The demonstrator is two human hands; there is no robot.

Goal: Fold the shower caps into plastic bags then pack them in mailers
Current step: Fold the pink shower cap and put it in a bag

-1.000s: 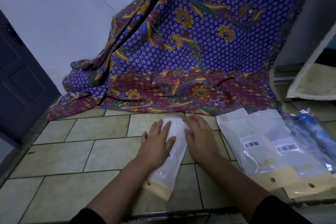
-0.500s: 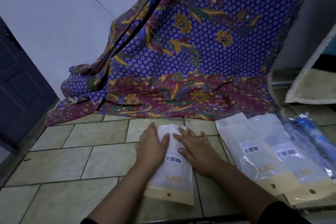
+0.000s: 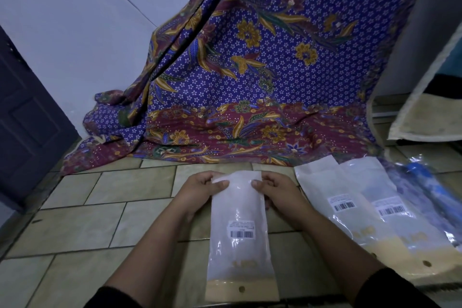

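Observation:
A long translucent plastic bag with a barcode label and a tan header strip with a hole sits lengthwise in front of me, its far end raised off the tiled floor. My left hand pinches the bag's far left corner, thumb on top. My right hand pinches the far right corner the same way. Something pale fills the bag; I cannot make out its shape. Two more filled bags, one beside the other, lie overlapping on the floor to the right.
A purple and maroon floral cloth hangs down the wall and spreads on the floor behind the bag. A blue item in clear wrap lies far right. A dark door stands left, a pale mat at right.
Both hands went from pressing flat on the bag to pinching its far corners. The bag turned straight and its far end lifted.

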